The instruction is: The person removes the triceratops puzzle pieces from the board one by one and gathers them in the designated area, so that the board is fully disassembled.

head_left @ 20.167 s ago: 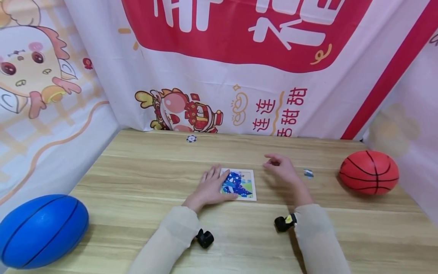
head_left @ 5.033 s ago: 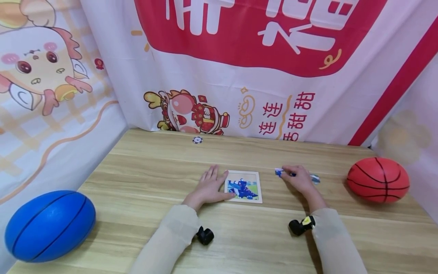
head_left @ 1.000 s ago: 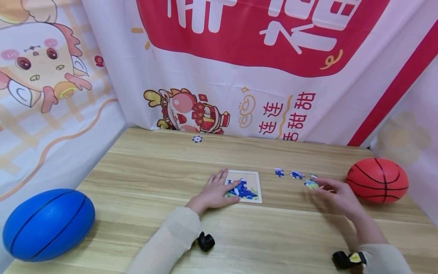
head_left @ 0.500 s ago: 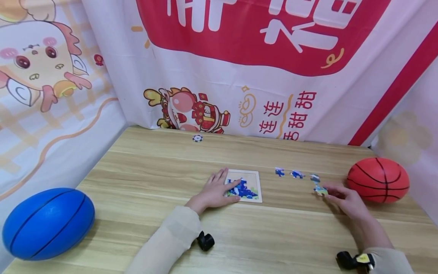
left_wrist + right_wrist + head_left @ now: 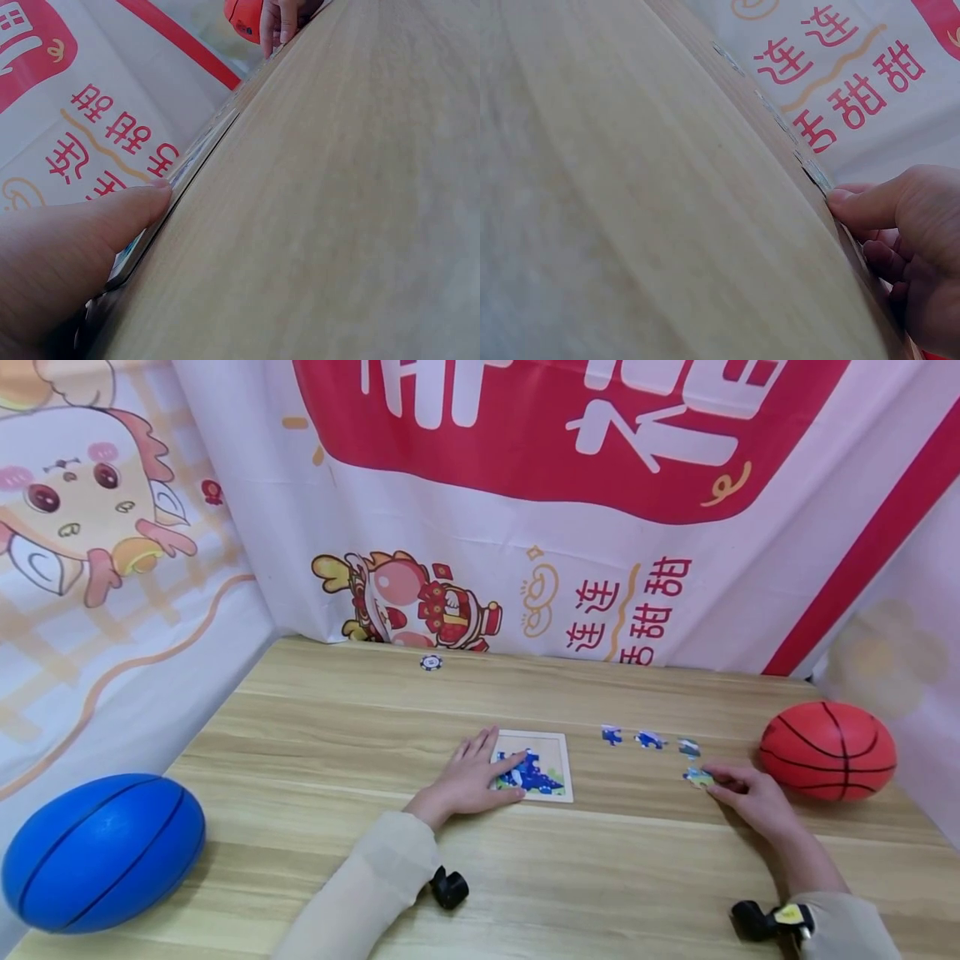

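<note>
My left hand [image 5: 467, 781] rests, fingers spread, over the left side of a small jigsaw puzzle board [image 5: 567, 768] with a pale frame. Blue dinosaur pieces [image 5: 536, 779] fill the board's lower part, while bare backing shows at its top. The left wrist view has the thumb [image 5: 135, 210] lying along the board's near edge. To the right, my right hand [image 5: 759, 802] pinches the edge of a green and blue puzzle piece [image 5: 697, 777] at the tabletop. Thumb and forefinger meet at that piece [image 5: 815, 176] in the right wrist view.
Three loose puzzle pieces, one blue [image 5: 611, 735], another blue [image 5: 649, 740] and a grey-blue one [image 5: 689, 747], lie right of the board. A red ball [image 5: 828, 752] sits beyond the right hand, a blue ball [image 5: 105, 852] at left. A round chip [image 5: 431, 662] lies near the back curtain.
Over the longer span, pieces left the board's upper part and now lie to its right. In the last second the right hand drew the green-blue piece slightly nearer. The left hand stays on the board.
</note>
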Available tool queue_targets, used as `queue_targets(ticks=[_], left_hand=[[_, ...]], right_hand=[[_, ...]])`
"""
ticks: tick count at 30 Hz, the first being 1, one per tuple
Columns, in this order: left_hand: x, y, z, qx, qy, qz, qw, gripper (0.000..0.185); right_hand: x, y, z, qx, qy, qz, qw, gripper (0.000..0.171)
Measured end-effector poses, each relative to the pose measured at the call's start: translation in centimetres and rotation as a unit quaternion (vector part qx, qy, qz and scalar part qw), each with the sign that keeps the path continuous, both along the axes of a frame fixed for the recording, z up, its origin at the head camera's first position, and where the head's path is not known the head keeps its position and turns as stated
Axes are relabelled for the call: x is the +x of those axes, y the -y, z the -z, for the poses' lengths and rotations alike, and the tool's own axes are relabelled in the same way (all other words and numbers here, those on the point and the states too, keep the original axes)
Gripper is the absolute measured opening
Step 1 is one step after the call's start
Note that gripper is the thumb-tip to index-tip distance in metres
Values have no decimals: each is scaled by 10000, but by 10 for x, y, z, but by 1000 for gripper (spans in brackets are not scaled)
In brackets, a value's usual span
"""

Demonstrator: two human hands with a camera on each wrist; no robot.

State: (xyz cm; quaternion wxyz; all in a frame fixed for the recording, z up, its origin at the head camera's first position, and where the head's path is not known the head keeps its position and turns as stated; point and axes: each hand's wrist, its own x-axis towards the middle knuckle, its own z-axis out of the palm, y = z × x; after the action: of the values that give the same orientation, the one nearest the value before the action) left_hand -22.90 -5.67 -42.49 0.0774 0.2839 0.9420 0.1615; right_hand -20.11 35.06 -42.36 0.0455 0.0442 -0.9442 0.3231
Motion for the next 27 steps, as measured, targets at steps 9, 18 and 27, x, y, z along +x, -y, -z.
queue_targets(ticks=[9, 18, 27], left_hand=[[1, 0, -1, 8, 26, -18, 10000, 61], [0, 0, 0, 23, -31, -2, 10000, 62], [0, 0, 1, 35, -15, -8, 10000, 64]], right_hand=[[-2, 0, -2, -6, 297, -50, 9995, 37], [-1, 0, -5, -302, 749, 127, 9967, 46], [-3, 19, -28, -519, 640, 165, 9965, 50]])
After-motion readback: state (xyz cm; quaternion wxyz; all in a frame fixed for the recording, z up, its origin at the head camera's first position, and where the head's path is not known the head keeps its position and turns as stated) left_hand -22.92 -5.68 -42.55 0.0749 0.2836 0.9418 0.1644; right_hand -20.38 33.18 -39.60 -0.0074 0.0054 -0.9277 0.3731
